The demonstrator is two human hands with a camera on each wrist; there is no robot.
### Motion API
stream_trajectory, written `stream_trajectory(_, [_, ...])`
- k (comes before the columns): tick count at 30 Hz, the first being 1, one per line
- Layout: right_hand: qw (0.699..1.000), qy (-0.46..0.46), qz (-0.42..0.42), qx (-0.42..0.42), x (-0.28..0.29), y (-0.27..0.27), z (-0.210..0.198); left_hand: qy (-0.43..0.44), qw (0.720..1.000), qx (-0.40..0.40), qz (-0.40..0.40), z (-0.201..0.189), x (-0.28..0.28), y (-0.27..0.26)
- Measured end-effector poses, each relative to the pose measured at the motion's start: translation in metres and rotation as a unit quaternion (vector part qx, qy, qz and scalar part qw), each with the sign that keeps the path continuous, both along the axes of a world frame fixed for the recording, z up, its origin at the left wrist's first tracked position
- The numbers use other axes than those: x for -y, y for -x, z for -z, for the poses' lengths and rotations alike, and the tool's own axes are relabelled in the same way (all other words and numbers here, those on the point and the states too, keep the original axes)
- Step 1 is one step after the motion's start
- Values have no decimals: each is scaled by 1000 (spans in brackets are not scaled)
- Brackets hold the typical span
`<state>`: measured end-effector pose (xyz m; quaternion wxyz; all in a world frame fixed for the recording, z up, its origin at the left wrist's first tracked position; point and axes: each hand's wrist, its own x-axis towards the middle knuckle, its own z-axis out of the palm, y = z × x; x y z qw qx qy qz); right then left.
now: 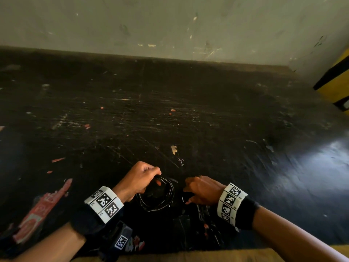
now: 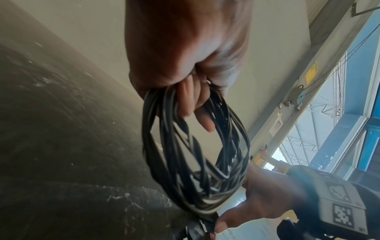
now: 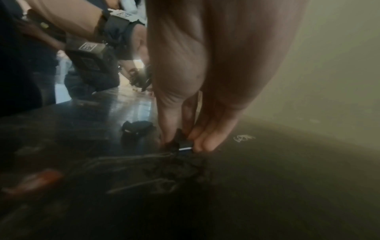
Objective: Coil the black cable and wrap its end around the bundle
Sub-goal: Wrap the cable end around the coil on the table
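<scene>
A black cable is wound into a coil (image 1: 157, 195) of several loops (image 2: 195, 154) that hangs above the dark tabletop near its front edge. My left hand (image 1: 140, 178) grips the top of the coil, fingers curled through the loops (image 2: 191, 97). To the right, my right hand (image 1: 202, 190) is down at the table, thumb and fingertips pinching a small black piece, apparently the cable's end (image 3: 184, 142). The stretch of cable between the two hands is hard to make out against the dark surface.
The scratched black table (image 1: 170, 114) runs back to a pale wall (image 1: 170, 25). A red and white printed strip (image 1: 41, 207) lies at the front left. Small paper scraps (image 1: 173, 149) and orange flecks dot the surface. A yellow and black object (image 1: 336, 82) stands at the far right.
</scene>
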<state>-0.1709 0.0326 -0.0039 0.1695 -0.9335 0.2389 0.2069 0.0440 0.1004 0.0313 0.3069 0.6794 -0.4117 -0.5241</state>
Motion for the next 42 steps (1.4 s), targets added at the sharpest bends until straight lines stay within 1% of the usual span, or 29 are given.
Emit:
stream_trajectory(3, [993,-43,74,76,4,7,6,-1,1000,-5,8,4,1,2])
stream_trajectory(5, [989,-48,96,97,8,9,10,-9,1000,-7,20,5,1,3])
stream_trajectory(7, [990,-41,97,93,8,10,11,-10,999,-13,41,5,0,4])
stream_trajectory(12, [995,-34,61,77,5,7,14,-24,997,-18,75,8,-1,5])
stream_trajectory(15, [988,-39,100,113,6,10,16,-23,996,-19,86,9,-1,6])
stream_trajectory(17, [971,-72,154,170,8,13,14,-18,995,-21,94,8,-1,7])
stream_trajectory(18, [954,-91,185,215,10,12,11,-11,995,-24,97,7,-1,7])
stream_trajectory(20, [910,-119,249,309,12,9,-2,3,994,-30,107,5,0,8])
stream_trajectory(22, [874,-138,287,368,12,3,-22,15,992,-31,119,0,1,10])
stream_trajectory(23, [862,-146,293,388,11,0,-33,28,991,-31,124,-3,2,11])
stream_trajectory(25, [850,-158,287,413,8,-7,-50,61,989,-49,128,-10,3,12])
stream_trajectory(27, [847,-158,278,424,6,-11,-60,94,984,-80,126,-16,4,12])
stream_trajectory(29, [845,-152,276,432,4,-13,-66,122,980,-90,130,-21,3,11])
stream_trajectory(32, [845,-147,262,443,3,-15,-74,139,978,-98,119,-26,5,8])
stream_trajectory(37, [853,-149,237,441,3,-17,-87,136,985,-75,71,-27,6,7])
stream_trajectory(40, [859,-130,211,449,2,-16,-96,100,988,-113,29,-34,9,7])
stream_trajectory(42, [844,-136,222,469,1,-11,-104,84,986,-141,7,-39,11,1])
